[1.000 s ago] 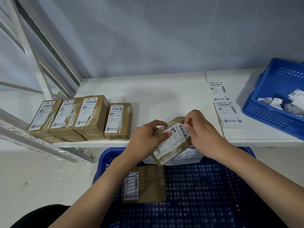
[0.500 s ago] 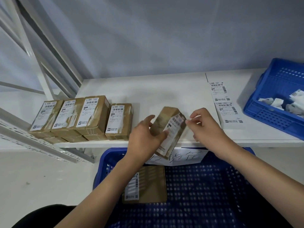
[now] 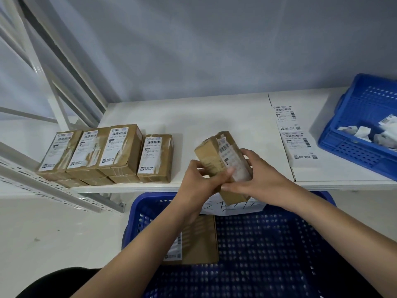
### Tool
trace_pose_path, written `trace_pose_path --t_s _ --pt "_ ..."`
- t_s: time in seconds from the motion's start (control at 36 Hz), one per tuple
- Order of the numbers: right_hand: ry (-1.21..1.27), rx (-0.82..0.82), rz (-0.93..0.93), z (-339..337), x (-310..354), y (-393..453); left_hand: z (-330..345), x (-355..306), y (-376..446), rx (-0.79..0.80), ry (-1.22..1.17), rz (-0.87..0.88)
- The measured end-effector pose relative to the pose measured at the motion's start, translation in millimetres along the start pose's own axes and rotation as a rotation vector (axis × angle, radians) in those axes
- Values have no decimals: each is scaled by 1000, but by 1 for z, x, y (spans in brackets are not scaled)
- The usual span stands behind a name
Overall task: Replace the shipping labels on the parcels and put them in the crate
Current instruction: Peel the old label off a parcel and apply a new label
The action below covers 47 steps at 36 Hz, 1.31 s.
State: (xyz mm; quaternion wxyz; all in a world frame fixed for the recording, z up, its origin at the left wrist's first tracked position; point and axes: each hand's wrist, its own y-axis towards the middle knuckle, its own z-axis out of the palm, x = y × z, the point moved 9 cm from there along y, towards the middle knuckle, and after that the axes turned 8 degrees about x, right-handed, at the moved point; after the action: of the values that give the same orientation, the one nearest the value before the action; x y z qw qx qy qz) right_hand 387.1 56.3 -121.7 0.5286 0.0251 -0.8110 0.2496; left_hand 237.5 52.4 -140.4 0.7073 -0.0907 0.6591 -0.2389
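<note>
Both hands grip a brown, taped cardboard parcel (image 3: pixel 217 160) with a white barcode label, tilted above the table edge: left hand (image 3: pixel 199 181) beneath, right hand (image 3: pixel 255 179) around its side. Below, the perforated blue plastic crate (image 3: pixel 268 244) holds another flat parcel (image 3: pixel 199 241), partly hidden by the left forearm.

White tabletop (image 3: pixel 214 117) spans the middle of the frame, with a seam right of centre. On it, centre left: a row of brown parcels (image 3: pixel 107 151), each with a white label on top, touching side by side; the three at left sit on a lower layer of parcels. Right of the seam: a strip of two blank-backed shipping labels (image 3: pixel 294 134) lying flat. Far right: a blue basket (image 3: pixel 352 151) holding crumpled white paper scraps (image 3: pixel 363 132).
</note>
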Motion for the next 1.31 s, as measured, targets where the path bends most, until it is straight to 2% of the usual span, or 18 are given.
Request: trace_pose_path --t_s 0.08,0.17,0.28,0.39,0.64,0.72,0.78,0.86,1.11,1.31 --pt "-94 -68 -9 -11 0 1 2 -2 2 22 67 -4" --pt "-288 -119 -49 -23 4 2 -8 -6 4 -2 41 -18" --pt "-438 -85 -89 -26 2 4 -15 -16 4 12 -66 0" --pt "-491 -98 -146 -25 5 5 -15 -22 4 32 -19 32" --pt "-582 -143 -233 -18 11 4 -29 -17 6 -150 107 51" --pt "-526 -193 -288 -14 16 4 -33 -10 7 -200 114 31" --pt "-432 -294 -374 -18 26 -4 -35 -5 8 -224 90 12" --pt "-489 -396 -480 -16 37 -14 -36 1 10 -239 81 -13" --pt "-445 -320 -451 -8 37 -10 -30 0 8 -243 166 -14" --pt "-397 -301 -344 -10 31 -6 -27 -1 7 -220 228 -22"
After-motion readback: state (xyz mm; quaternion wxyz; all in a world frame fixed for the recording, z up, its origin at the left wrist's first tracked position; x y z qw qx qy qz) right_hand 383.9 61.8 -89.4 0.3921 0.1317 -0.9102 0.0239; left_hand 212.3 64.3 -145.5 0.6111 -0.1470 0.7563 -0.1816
